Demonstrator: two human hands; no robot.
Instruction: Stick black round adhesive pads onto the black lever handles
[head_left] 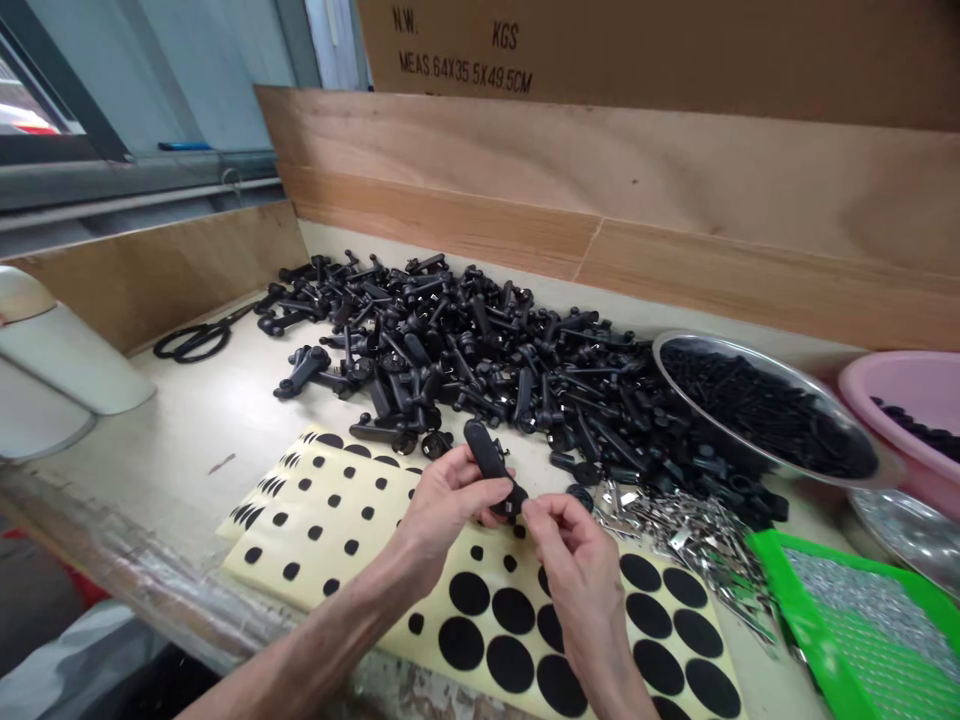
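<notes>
My left hand (442, 505) grips a black plastic handle-like part (486, 455) with a rounded end, tilted above the sticker sheets. A small metal bit shows near its lower end. Thumb and forefinger of my right hand (576, 565) are pinched together at that lower end; whatever lies between them is hidden. Beneath both hands are pale yellow sheets (300, 540) with black stickers, small ones on the left and large round ones (510, 663) on the right. Behind the hands spreads a heap of similar black parts (420, 350).
Black-handled scissors (193, 340) lie at the left. Silver metal clips (690, 530) are piled right of the sheets. Beyond them are a metal bowl (887, 470) of black pieces, a pink basin (862, 385) and a green tray (817, 630) of small metal pieces. A wooden board (480, 215) edges the table's back.
</notes>
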